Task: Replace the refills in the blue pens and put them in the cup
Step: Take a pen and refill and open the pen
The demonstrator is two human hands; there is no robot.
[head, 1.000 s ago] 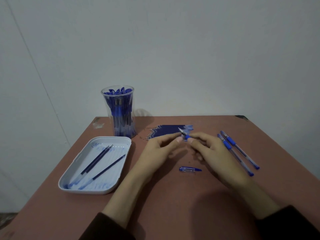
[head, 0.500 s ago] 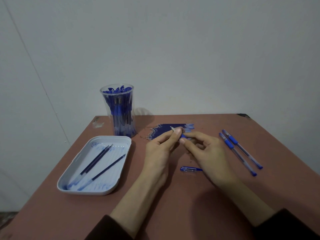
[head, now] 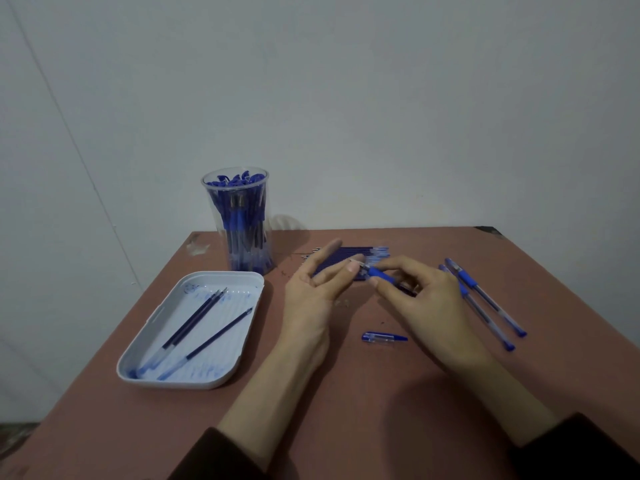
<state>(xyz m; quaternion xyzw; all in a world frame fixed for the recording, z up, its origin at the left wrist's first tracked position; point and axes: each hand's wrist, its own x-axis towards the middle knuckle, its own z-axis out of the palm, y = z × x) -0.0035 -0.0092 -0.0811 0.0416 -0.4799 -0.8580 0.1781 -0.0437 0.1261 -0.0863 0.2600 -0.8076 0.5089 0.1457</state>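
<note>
Step in hand: work at the tip end of one blue pen [head: 381,274]; whether the tip is coming off or going on, I cannot tell.
Right hand [head: 426,299]: clamped on the pen at its blue grip, pinched between thumb and fingers, tip aimed left.
Left hand [head: 318,292]: fingers straight and spread, holding nothing, one fingertip just at the metal tip.
Pen's place: lifted off the tabletop [head: 346,410], between the two hands, over the near edge of the new refills [head: 343,256].
Cap [head: 384,337]: loose on the tabletop, near the right hand.
Waiting pens [head: 485,299]: two, side by side, right of the right hand.
Tray [head: 235,292]: holds three used refills [head: 207,320].
Cup [head: 214,216]: at the back left, already crowded with pens.
Doing it well: I'd keep the right hand's pinch steady on the grip and let the left fingertips alone turn the small tip, low over the tabletop so a dropped piece stays close.
Risk: the tip is small and could roll away.
</note>
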